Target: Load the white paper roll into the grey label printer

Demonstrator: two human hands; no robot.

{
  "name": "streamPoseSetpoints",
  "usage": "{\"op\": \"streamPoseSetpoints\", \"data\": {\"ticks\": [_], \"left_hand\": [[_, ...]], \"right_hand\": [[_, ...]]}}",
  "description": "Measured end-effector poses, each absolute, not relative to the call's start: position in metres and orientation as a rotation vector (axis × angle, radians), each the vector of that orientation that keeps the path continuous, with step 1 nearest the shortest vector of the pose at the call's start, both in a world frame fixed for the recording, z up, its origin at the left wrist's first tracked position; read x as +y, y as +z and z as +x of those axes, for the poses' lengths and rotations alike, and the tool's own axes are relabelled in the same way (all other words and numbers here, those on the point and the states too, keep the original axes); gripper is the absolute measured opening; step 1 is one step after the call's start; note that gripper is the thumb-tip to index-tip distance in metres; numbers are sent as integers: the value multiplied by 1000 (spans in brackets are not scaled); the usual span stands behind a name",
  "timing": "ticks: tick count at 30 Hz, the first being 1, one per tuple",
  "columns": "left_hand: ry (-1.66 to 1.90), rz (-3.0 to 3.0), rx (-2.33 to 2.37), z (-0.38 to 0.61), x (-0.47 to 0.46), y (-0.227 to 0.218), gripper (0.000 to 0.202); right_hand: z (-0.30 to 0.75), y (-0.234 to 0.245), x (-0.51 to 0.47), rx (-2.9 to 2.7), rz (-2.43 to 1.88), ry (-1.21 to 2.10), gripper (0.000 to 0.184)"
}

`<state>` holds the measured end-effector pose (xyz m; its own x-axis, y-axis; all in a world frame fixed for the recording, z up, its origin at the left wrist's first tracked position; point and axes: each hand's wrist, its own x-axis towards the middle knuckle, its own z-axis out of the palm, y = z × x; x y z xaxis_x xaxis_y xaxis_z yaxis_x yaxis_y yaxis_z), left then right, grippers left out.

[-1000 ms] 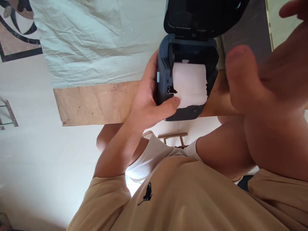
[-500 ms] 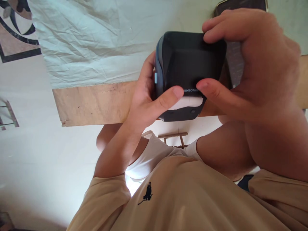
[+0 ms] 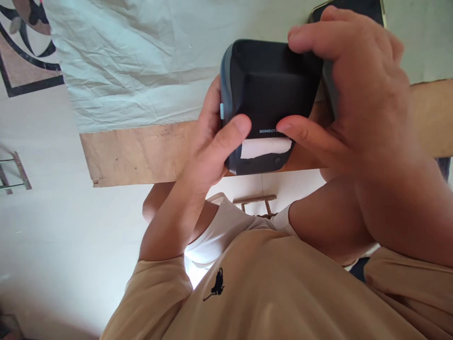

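A dark blue-black label printer (image 3: 269,89) sits at the table's front edge with its lid down. A strip of white paper (image 3: 265,147) sticks out of its front slot. My left hand (image 3: 212,141) wraps around the printer's left side, thumb resting on the front by the paper. My right hand (image 3: 354,89) grips it from the right, fingers over the lid's far top edge and thumb pressed on the front just above the paper.
The wooden table (image 3: 141,151) is covered by a creased pale cloth (image 3: 141,61). A dark phone (image 3: 350,9) lies behind my right hand. Below are my beige shirt (image 3: 276,288), a small stool (image 3: 255,202) and pale floor.
The printer's lid, open a second ago with the white roll showing, is now down. My right hand came in and closed over it. The printer shifted slightly left.
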<state>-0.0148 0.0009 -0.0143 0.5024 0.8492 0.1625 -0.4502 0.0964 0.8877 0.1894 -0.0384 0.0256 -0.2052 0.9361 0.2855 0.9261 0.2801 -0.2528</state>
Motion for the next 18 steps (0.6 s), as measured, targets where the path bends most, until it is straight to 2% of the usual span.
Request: {"op": "streamPoseSetpoints", "data": {"ticks": [4,7,12,15,18], "left_hand": [[1053,896,471,-8,-1,-7,35],[1022,848,586,-7,-2,-7,37],[1159,890,722,-11,-3,-19,50],[1259,912,741,-12,-3,-26,50],[1227,863,727,-9,-1,-23,44]], "right_hand": [[192,23,-40,-2198,-1555,-134,71],[194,24,-39,-2198,-1498,-113,66],[194,27,-39,-2218,-1528,-71,73],[193,28,-38,-2252,-1410,-73,70],[191,31,-38,-2136,-1497,5,81]]}}
